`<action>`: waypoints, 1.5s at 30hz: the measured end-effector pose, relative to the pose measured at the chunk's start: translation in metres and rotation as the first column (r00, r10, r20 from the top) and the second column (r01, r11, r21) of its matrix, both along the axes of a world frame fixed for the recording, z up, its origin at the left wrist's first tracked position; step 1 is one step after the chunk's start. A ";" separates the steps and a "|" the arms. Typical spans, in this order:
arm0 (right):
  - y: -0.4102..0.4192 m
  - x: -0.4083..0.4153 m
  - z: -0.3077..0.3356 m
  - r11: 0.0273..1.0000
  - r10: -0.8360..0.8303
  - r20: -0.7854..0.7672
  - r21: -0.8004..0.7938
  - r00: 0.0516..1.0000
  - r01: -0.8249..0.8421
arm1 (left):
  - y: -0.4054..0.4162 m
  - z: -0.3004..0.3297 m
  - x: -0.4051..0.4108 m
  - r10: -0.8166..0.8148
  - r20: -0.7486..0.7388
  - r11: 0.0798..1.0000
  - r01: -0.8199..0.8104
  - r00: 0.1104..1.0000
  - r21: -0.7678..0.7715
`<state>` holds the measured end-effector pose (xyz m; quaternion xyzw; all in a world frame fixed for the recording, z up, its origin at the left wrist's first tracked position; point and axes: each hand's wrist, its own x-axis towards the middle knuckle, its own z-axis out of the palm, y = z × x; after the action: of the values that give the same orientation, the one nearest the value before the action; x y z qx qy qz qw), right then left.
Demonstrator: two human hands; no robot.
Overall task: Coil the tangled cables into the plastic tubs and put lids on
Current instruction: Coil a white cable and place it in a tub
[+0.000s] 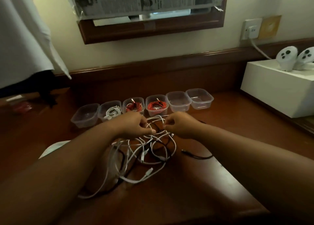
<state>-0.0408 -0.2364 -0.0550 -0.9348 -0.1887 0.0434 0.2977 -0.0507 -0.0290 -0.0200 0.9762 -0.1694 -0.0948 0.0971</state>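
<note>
White tangled cables [144,150] pinched in fingers of left hand [134,125] and right hand [180,125].

Brown wooden desk [220,139] under six tubs [178,101], tangled cables [144,156], seemingly white box [278,92].

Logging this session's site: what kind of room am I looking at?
Probably a bedroom or hotel-style room: a wooden desk against the wall, a framed mirror papered over with newspaper, and a wall socket.
</note>
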 end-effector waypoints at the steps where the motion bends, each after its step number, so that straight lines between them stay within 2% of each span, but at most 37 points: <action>1: 0.000 -0.013 0.000 1.000 -0.003 0.007 -0.002 1.000 0.003 | 0.001 -0.002 -0.013 0.015 0.020 1.000 -0.016 1.000 0.022; 4: 0.001 -0.047 -0.001 1.000 -0.002 -0.009 -0.005 1.000 0.002 | 0.006 -0.010 -0.045 0.048 0.056 0.992 -0.054 0.997 0.111; 7: 0.003 -0.073 -0.005 1.000 0.000 -0.093 -0.012 0.996 -0.001 | 0.010 -0.013 -0.066 0.039 0.090 0.986 -0.053 0.995 0.161; 8: 0.004 -0.079 -0.006 1.000 -0.007 -0.115 -0.024 0.993 0.005 | 0.011 -0.011 -0.072 0.052 0.103 0.992 -0.063 0.993 0.112; 10: 0.007 -0.089 -0.010 0.999 -0.025 -0.130 -0.027 0.991 0.022 | 0.010 -0.006 -0.082 0.102 0.117 0.992 -0.093 0.988 -0.083; 12: 0.010 -0.097 -0.010 0.998 -0.056 -0.130 0.031 0.990 0.061 | 0.008 0.001 -0.091 0.188 0.097 0.928 -0.144 0.977 -0.344; 15: 0.010 -0.102 -0.005 0.981 -0.125 -0.133 0.133 0.983 0.142 | 0.005 0.009 -0.101 0.340 -0.059 0.681 -0.289 0.939 -0.673; 18: 0.011 -0.107 0.006 0.961 -0.159 -0.107 0.213 0.981 0.179 | 0.001 0.010 -0.106 0.358 -0.295 0.360 -0.422 0.886 -0.832; 20: 0.016 -0.113 0.014 0.921 -0.099 -0.159 0.360 0.982 0.151 | -0.004 0.007 -0.105 0.289 -0.434 0.142 -0.487 0.853 -0.862; 22: 0.026 -0.124 0.021 0.882 0.043 -0.225 0.467 0.974 0.069 | -0.013 0.005 -0.106 0.215 -0.518 -0.053 -0.520 0.828 -0.852; 24: 0.037 -0.134 0.021 0.914 0.154 -0.237 0.402 0.959 -0.048 | -0.021 0.005 -0.109 0.154 -0.570 -0.176 -0.545 0.807 -0.820; 25: 0.042 -0.137 0.019 0.929 0.180 -0.236 0.359 0.955 -0.086 | -0.023 0.004 -0.109 0.152 -0.579 -0.204 -0.548 0.801 -0.811; 27: 0.046 -0.140 0.019 0.933 0.169 -0.241 0.352 0.956 -0.077 | -0.026 0.002 -0.111 0.173 -0.576 -0.205 -0.543 0.799 -0.815; 28: 0.046 -0.141 0.022 0.920 0.153 -0.246 0.390 0.957 -0.046 | -0.026 0.001 -0.112 0.216 -0.546 -0.175 -0.518 0.809 -0.837; 29: 0.045 -0.142 0.026 0.899 0.142 -0.249 0.437 0.958 -0.020 | -0.024 -0.002 -0.108 0.294 -0.482 -0.105 -0.473 0.825 -0.875; 31: 0.041 -0.145 0.037 0.874 0.132 -0.215 0.486 0.968 -0.012 | -0.019 -0.011 -0.101 0.473 -0.283 0.122 -0.380 0.834 -0.917; 32: 0.039 -0.146 0.043 0.889 0.114 -0.168 0.457 0.979 -0.025 | -0.017 -0.014 -0.100 0.535 -0.161 0.247 -0.335 0.830 -0.909; 34: 0.038 -0.150 0.051 0.921 0.083 -0.048 0.384 0.995 -0.058 | -0.013 -0.021 -0.096 0.514 0.052 0.437 -0.209 0.856 -0.875; 35: 0.039 -0.152 0.055 0.917 0.081 -0.004 0.392 0.997 -0.073 | -0.013 -0.024 -0.096 0.459 0.097 0.463 -0.144 0.883 -0.875; 37: 0.038 -0.154 0.064 0.890 0.085 0.077 0.442 0.993 -0.110 | -0.017 -0.029 -0.101 0.315 0.008 0.366 -0.113 0.949 -0.924; 38: 0.036 -0.154 0.068 0.888 0.079 0.116 0.443 0.990 -0.122 | -0.019 -0.032 -0.103 0.253 0.009 0.374 -0.089 0.967 -0.923; 39: 0.034 -0.153 0.073 0.890 0.067 0.133 0.441 0.989 -0.120 | -0.020 -0.035 -0.103 0.219 0.051 0.434 -0.050 0.974 -0.899; 41: 0.030 -0.151 0.079 0.861 0.065 0.091 0.498 0.994 -0.102 | -0.023 -0.040 -0.103 0.196 0.082 0.506 -0.029 0.977 -0.862; 43: 0.029 -0.149 0.082 0.800 0.086 0.027 0.594 0.996 -0.085 | -0.027 -0.043 -0.101 0.201 0.073 0.517 -0.043 0.977 -0.855; 45: 0.030 -0.150 0.085 0.669 0.104 -0.035 0.742 0.994 -0.043 | -0.032 -0.048 -0.097 0.264 0.094 0.534 -0.064 0.960 -0.843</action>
<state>-0.1906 -0.2062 0.0295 -0.7236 -0.2164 0.0101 0.6553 -0.1480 -0.0607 -0.0679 0.8285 -0.1105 0.1098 0.5379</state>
